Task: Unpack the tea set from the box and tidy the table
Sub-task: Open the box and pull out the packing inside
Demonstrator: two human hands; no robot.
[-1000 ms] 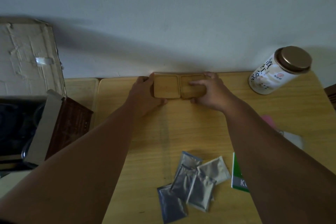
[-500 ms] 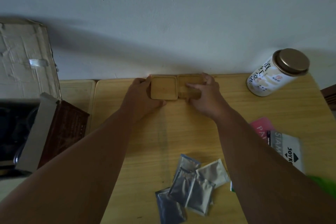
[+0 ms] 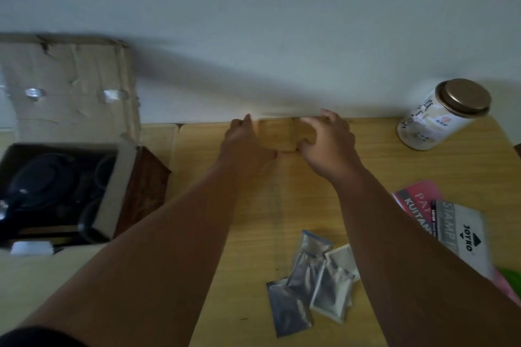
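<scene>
Two square wooden coasters lie side by side at the table's far edge, against the wall: the left coaster (image 3: pixel 275 134) and the right coaster (image 3: pixel 306 135). My left hand (image 3: pixel 244 146) braces the left coaster, fingers along its left side and thumb under its front edge. My right hand (image 3: pixel 329 138) arches over the right coaster and pinches it between thumb and fingers, hiding most of it. The open tea set box (image 3: pixel 118 194) stands at the left with a dark teapot (image 3: pixel 42 186) and dark cups inside.
A torn cardboard flap (image 3: pixel 67 84) rises behind the box. A white tea tin (image 3: pixel 439 121) with a bronze lid stands at the far right. Several foil sachets (image 3: pixel 313 282) lie near the front, with a stamp pad packet (image 3: pixel 462 231) and a pink booklet (image 3: pixel 414 197) to the right.
The coasters now sit tight against the wall. My right hand has risen from lying flat on its coaster to an arch over it. My left hand has slid slightly left.
</scene>
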